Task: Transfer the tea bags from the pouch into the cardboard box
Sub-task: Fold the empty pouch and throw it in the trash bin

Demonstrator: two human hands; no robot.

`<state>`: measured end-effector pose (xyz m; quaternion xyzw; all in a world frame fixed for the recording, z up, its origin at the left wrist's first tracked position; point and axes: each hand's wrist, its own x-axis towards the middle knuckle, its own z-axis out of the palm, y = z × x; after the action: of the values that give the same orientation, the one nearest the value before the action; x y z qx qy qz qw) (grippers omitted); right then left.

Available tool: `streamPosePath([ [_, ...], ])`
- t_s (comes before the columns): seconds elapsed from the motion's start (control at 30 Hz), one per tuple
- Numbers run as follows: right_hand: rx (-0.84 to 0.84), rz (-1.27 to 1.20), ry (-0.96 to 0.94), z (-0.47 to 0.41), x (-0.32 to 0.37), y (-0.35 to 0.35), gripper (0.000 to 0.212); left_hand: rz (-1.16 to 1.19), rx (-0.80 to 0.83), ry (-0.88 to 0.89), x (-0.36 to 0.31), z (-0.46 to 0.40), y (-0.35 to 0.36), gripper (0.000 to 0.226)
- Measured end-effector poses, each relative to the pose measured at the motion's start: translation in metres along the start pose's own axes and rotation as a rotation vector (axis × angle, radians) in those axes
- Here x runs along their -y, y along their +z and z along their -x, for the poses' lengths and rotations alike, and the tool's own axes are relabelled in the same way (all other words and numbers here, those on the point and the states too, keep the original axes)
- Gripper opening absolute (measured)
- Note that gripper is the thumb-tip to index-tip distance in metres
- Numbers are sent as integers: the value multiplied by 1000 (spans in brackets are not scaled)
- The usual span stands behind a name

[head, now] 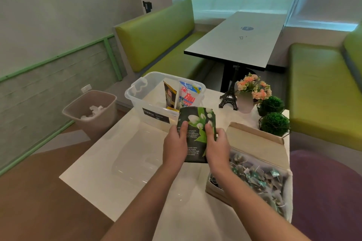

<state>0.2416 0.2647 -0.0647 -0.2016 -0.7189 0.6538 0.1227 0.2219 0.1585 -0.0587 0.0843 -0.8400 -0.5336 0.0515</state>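
Note:
A dark pouch (195, 121) printed with white flowers and green leaves is held above the white table, both hands gripping it. My left hand (175, 146) clasps its left edge with the thumb on the front. My right hand (217, 146) clasps its right edge the same way. To the right stands the open cardboard box (254, 137), lined with white paper, its flap raised at the back. Several tea bags (260, 178) with green tags lie piled inside it. The pouch's bottom end is hidden behind my hands.
A clear plastic bin (137, 94) behind the pouch holds two other packets (188, 96). Its clear lid (141, 162) lies flat on the table at left. A small Eiffel Tower model (229, 96), a flower pot (248, 92) and two green ball plants (274, 123) stand at back right. A waste basket (92, 111) is on the floor at left.

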Motion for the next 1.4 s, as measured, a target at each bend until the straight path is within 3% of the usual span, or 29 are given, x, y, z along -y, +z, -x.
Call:
streamPosePath([
  [0.27,140,-3,-81,-6,9,51,25,222,144,-251,25,-35,-49,45],
  [0.4,205,9,-100,-3,17,102,23,224,69,-216,47,-64,-90,43],
  [0.7,463,6,52,-1,40,241,17,246,-141,-145,92,-163,-201,34],
  [0.83,485,-39,85,-8,47,311,30,270,-187,-209,122,-217,-252,42],
  [1.0,466,75,102,-21,40,379,29,102,-99,-269,163,-265,-297,52],
  [1.17,436,205,64,-46,37,439,18,-95,-82,-247,200,-311,-333,31],
  [1.27,430,297,62,-60,33,468,18,-323,-169,-273,223,-329,-351,19],
  [1.4,445,396,76,-78,25,509,20,-390,-218,-368,242,-340,-367,52],
])
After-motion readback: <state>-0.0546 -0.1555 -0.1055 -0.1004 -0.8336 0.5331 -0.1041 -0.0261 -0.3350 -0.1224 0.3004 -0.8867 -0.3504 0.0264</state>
